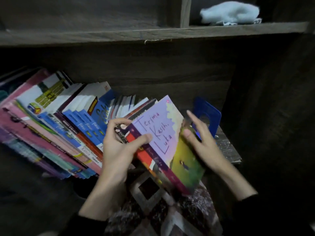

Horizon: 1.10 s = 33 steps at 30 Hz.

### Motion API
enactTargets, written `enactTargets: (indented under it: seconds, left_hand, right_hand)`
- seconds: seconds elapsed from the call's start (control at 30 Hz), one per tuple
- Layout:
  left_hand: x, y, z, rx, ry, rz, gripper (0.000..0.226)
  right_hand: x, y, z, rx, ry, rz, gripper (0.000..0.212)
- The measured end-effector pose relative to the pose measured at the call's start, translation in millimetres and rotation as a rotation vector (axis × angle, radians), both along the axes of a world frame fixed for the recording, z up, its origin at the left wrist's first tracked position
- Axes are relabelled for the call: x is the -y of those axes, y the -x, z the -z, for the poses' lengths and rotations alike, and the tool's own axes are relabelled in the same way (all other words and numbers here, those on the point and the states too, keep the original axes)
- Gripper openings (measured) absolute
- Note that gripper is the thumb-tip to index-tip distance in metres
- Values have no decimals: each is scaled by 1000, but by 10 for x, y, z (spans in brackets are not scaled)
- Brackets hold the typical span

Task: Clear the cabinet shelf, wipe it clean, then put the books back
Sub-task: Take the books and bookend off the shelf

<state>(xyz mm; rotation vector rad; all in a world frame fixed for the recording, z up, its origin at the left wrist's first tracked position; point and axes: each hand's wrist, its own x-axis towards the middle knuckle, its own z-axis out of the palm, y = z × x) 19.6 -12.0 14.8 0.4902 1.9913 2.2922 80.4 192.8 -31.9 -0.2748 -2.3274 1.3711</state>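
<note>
A row of books [56, 123] leans to the left on the lower cabinet shelf [228, 150]. The rightmost, a purple book [163, 133] with handwritten-style title, tilts outward. My left hand [119, 147] grips the spines of a few thin books at the row's right end, thumb pressed on the purple cover. My right hand [201, 140] rests against the purple book's right side with fingers spread. A blue bookend [208, 114] stands just behind my right hand.
A light blue cloth [230, 13] lies on the upper shelf [153, 34], right of a wooden divider [185, 12]. A patterned fabric [153, 201] lies below the hands. The cabinet's dark side wall [272, 99] closes the right.
</note>
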Motion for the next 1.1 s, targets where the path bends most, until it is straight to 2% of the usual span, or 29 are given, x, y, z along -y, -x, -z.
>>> enactTargets:
  seconds: [0.07, 0.13, 0.2, 0.27, 0.33, 0.4, 0.47, 0.6, 0.7, 0.83, 1.0, 1.1]
  left_hand:
    - [200, -57, 17, 128, -76, 120, 62]
    - [339, -123, 131, 237, -79, 208, 59]
    - [440, -184, 329, 341, -60, 246, 59]
    - [504, -277, 596, 441, -40, 252, 72]
    - [505, -378, 932, 516, -40, 221, 85]
    - [445, -513, 1263, 546, 0, 150, 84]
    - [342, -656, 1605, 559, 22, 103, 62]
    - [-49, -686, 2338, 655, 249, 167, 32]
    - [-427, -620, 2863, 818, 346, 286, 42]
    - [-755, -603, 3307, 841, 395, 354, 65]
    - [-1067, -510, 3726, 919, 444, 441, 54]
    - [-1151, -483, 3997, 862, 489, 453, 57]
  right_hand:
    - [-46, -83, -161, 137, 274, -208, 76]
    - [-34, -219, -164, 267, 464, -401, 80]
    - [35, -369, -31, 337, 510, -457, 82]
    - [97, -532, 174, 391, 523, -466, 89]
    - [127, -700, 389, 447, 483, -454, 84]
    - [133, -864, 619, 508, 442, -442, 74]
    - [108, -992, 892, 599, 463, -407, 64]
    - [-39, -1036, 1546, 777, 624, -298, 54]
    - [-205, -967, 2133, 824, 722, -153, 59]
    - [-422, -907, 2828, 782, 727, -89, 75]
    - [-644, -869, 3573, 764, 779, 43, 86]
    - [-682, -899, 3889, 724, 774, 98, 85]
